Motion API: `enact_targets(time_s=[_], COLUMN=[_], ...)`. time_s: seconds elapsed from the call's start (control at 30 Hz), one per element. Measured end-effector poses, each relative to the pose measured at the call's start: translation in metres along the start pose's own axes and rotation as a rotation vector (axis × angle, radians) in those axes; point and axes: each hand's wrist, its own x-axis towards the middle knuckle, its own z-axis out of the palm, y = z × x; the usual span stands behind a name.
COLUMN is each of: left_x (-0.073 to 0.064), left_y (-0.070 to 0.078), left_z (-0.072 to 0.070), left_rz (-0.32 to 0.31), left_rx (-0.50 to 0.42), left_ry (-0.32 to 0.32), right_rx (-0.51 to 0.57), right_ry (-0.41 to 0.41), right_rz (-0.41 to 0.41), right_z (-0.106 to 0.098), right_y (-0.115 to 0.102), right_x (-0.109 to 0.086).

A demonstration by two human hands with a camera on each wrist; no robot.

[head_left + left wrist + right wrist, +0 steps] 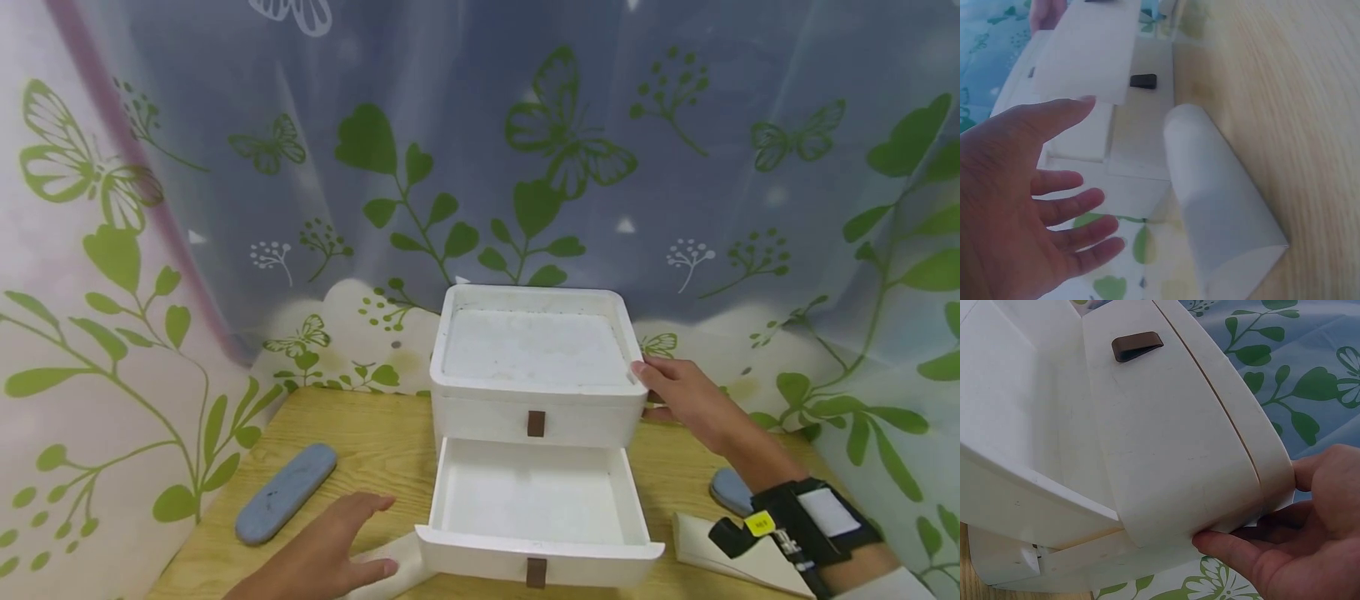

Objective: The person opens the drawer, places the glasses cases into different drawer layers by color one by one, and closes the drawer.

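A white drawer unit (491, 417) with brown pull tabs stands on the wooden table, an open tray top above its drawers. Its lower drawer (540, 500) is pulled out toward me, and its inside looks bare. My right hand (682, 396) holds the unit's right side, thumb at the top rim and fingers against the side wall, as the right wrist view shows. My left hand (322, 546) hovers left of the drawer with fingers spread and nothing in it. Close by that hand lies a cream-white rounded case (1222, 206), partly hidden by it in the head view.
A blue-grey oblong case (285, 493) lies on the wooden table (367, 425) at left. Another blue-grey case (731, 492) sits at right, partly behind my right wrist. Near it is a flat cream case (720, 550). A leaf-and-butterfly printed curtain (450, 167) encloses the table's back and sides.
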Motion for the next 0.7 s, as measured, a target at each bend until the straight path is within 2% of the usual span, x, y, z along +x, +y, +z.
enact_targets(time_s=[0.13,0.23,0.53,0.7], left_x=[0.003,0.004,0.005,0.007], left_y=[-0.011,-0.017,-0.024,-0.027], left_z=[0.009,0.015,0.033,0.039], left_rz=[-0.037,-0.035,0.032,0.067], left_rx=[0.002,0.032,0.237,0.285], left_ry=[-0.062,-0.096,-0.112,-0.097], right_rx=[-0.009,-0.004,0.0,0.0], right_ry=[0.006,0.009,0.013,0.015], right_rz=[0.007,0.005,0.001,0.006], right_z=[0.001,0.001,0.001,0.001], right_y=[0.0,0.0,0.001,0.001], right_x=[0.0,0.0,0.0,0.0])
